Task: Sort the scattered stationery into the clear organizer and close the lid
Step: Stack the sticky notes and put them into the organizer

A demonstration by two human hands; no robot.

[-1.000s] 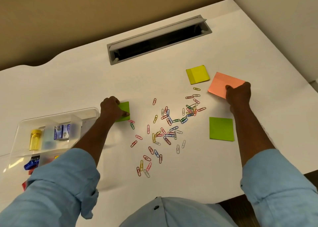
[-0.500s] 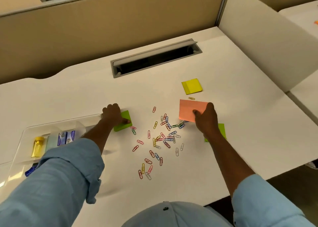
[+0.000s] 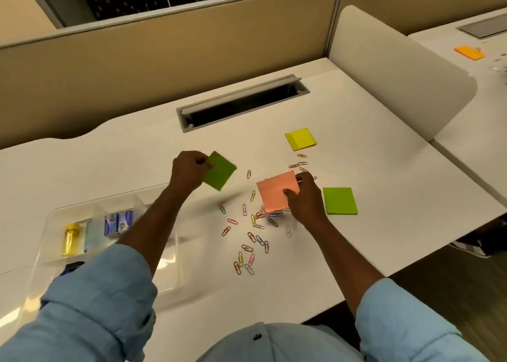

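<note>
The clear organizer (image 3: pixel 175 252) sits open at the near left of the desk (image 3: pixel 137 156), and everything loose lies to its right. Some sorting looks done: a yellow item (image 3: pixel 70 239), small blue-and-white boxes (image 3: pixel 118 222) and something dark blue (image 3: pixel 70 268) already sit in its compartments. The left hand (image 3: pixel 189 171), just beyond the organizer's far right corner, pinches one edge of a green sticky pad (image 3: pixel 220 171) with curled fingers and holds it tilted off the desk. Further right of the organizer, the right hand (image 3: pixel 301 197) grips a pink sticky pad (image 3: pixel 277 191) by its right edge, thumb on top, above the scattered paper clips (image 3: pixel 252 230). Further right again, a second green pad (image 3: pixel 340 200) and a yellow pad (image 3: pixel 300 139) lie flat, untouched. By my judgement most of the work is ahead: four pads, all the clips, then the lid, whose position I cannot make out.
</note>
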